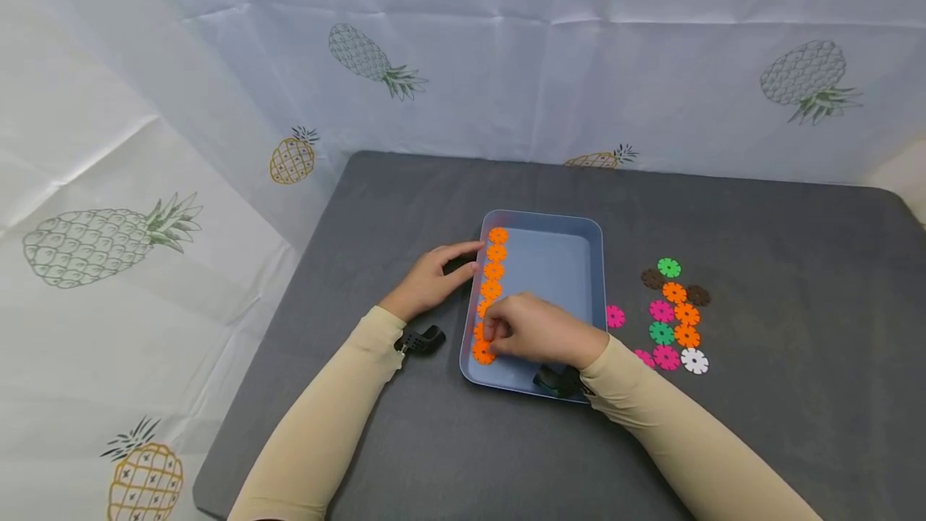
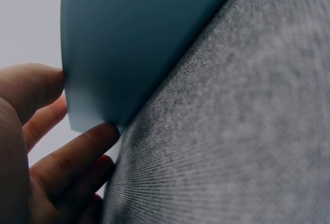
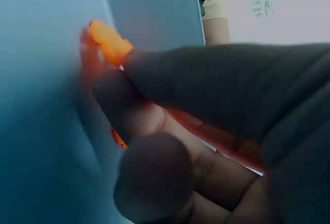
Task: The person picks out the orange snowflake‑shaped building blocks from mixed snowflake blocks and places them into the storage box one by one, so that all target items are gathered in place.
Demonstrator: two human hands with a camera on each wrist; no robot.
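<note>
A blue-grey tray (image 1: 553,264) lies on the table, with a column of orange notched discs (image 1: 493,270) along its inner left side. My right hand (image 1: 542,330) is over the column's near end, fingers curled. In the right wrist view its thumb and index finger pinch the edge of an orange snowflake-like disc (image 3: 111,43) close to the tray wall. My left hand (image 1: 430,284) rests against the tray's left side. In the left wrist view its fingertips touch the tray's outer wall (image 2: 118,43), fingers loosely bent. The right hand partly hides the lower discs.
Right of the tray lies a loose group of discs: green (image 1: 669,268), brown (image 1: 698,296), orange (image 1: 686,313), pink (image 1: 665,358) and white (image 1: 694,361). A pink disc (image 1: 615,316) lies beside the tray's right wall. A pineapple-print cloth (image 1: 477,87) hangs behind the dark grey table (image 1: 405,199).
</note>
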